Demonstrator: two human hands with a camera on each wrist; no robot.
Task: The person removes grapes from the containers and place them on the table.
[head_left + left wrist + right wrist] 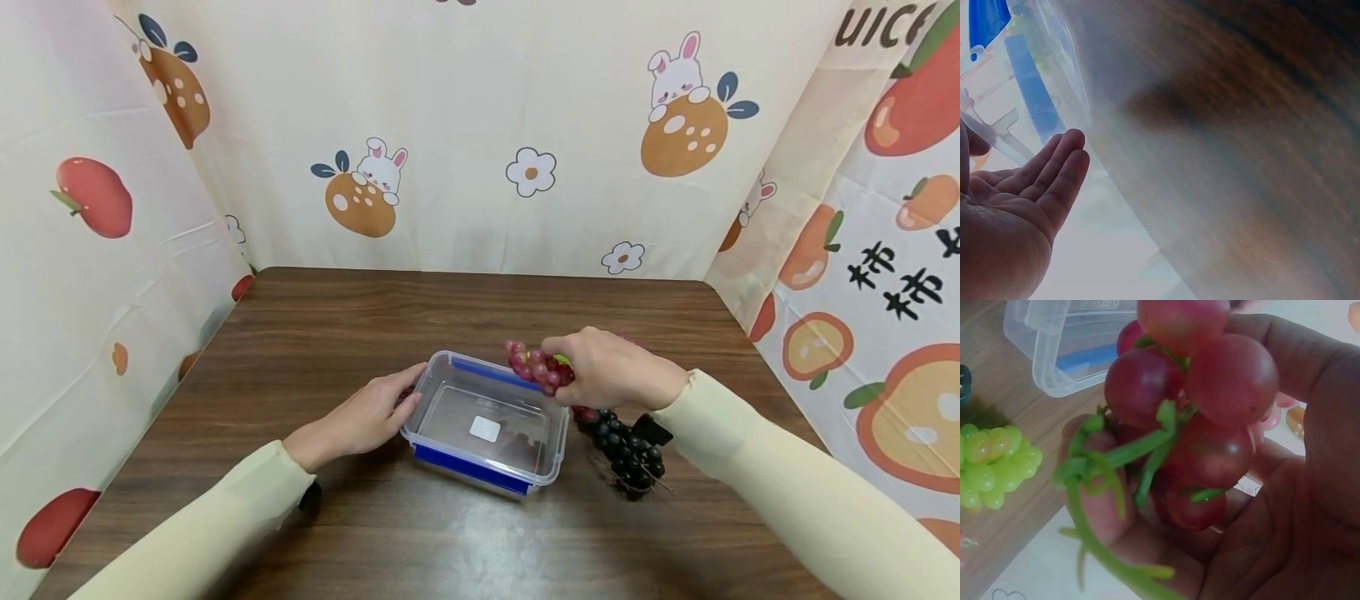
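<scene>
A clear lidless plastic box (457,400) with blue side clips (472,470) stands on the table. My left hand (367,412) rests against its left end; in the left wrist view the fingers (1066,181) lie nearly straight beside the wall. My right hand (611,367) holds a bunch of red grapes (534,367) above the box's right end. Seen from the right wrist, fingers curl round the red grapes (1210,450), and a green stem (1094,531) sticks out. Black grapes (633,458) lie right of the box, below that wrist.
Green grapes (997,465) lie on the table in the right wrist view, mostly hidden by my right hand in the head view. A few dark red grapes (585,414) show under that hand. Printed curtains (465,108) enclose the brown table (360,317) at the back and sides.
</scene>
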